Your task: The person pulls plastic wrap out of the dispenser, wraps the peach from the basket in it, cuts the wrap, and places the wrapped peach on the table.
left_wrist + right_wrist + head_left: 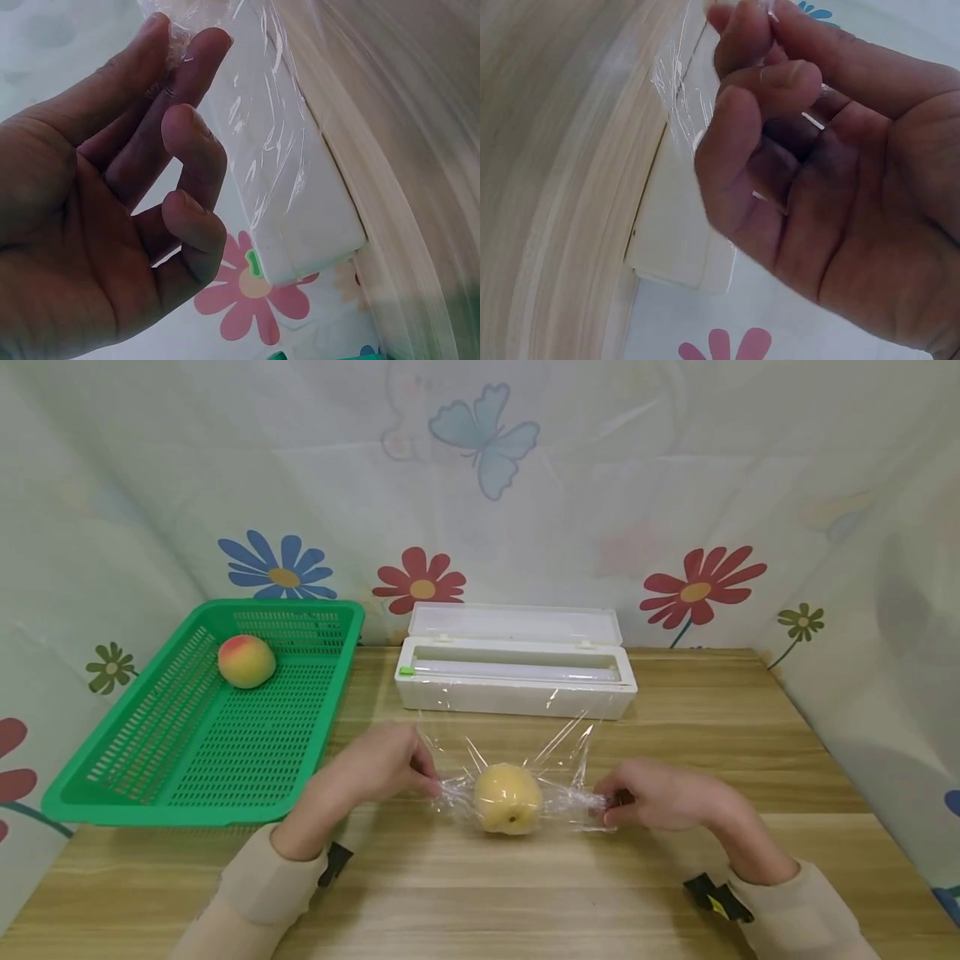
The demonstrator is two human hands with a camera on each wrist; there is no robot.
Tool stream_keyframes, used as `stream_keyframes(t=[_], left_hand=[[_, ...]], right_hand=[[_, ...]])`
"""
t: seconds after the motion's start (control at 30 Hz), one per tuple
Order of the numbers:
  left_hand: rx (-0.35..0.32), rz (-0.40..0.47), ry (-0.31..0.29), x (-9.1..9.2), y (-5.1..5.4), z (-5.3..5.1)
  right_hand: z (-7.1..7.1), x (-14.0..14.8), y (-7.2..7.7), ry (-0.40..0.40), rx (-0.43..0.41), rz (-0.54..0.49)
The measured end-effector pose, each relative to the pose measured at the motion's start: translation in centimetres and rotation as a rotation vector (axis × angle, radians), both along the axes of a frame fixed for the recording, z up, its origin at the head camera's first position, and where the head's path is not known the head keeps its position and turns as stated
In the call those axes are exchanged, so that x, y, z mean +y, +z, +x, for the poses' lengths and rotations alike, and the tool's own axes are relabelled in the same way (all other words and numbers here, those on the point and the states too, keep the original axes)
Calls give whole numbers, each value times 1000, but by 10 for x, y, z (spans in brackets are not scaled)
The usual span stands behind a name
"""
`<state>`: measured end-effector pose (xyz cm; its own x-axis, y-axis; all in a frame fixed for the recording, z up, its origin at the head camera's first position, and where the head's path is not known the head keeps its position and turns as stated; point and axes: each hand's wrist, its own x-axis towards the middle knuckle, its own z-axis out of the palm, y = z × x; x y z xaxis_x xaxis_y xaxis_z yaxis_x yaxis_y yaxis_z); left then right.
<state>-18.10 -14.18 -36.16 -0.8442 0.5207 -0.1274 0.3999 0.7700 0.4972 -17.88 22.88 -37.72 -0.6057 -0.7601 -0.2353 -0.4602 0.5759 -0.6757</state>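
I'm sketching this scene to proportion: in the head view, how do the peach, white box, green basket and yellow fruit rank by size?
1. Green basket
2. White box
Unranked: yellow fruit and peach. The yellow fruit looks slightly bigger, but it lies nearer the camera.

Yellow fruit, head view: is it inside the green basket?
No, the yellow fruit lies between the left hand and right hand, outside the green basket.
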Motion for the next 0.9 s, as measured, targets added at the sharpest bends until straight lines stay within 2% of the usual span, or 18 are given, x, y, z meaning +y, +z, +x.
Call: stream_keyframes(t=[0.2,0.37,0.53,0.8,0.9], left_hand=[[45,-17,-32,0,-5,-2],[54,-28,-1,2,-9,-3],[53,-28,24,2,-11,-4],[54,-12,-9,0,-11,-5],[60,-11,-9,0,-11,-4]], right_hand=[[-2,4,-2,5,25,-108],[-5,3,-2,-14,88,-161],[-7,-3,-5,-74,156,-161],[-7,-3,-10,-169,190,-164],[-4,-9,-9,-195,304,-151]])
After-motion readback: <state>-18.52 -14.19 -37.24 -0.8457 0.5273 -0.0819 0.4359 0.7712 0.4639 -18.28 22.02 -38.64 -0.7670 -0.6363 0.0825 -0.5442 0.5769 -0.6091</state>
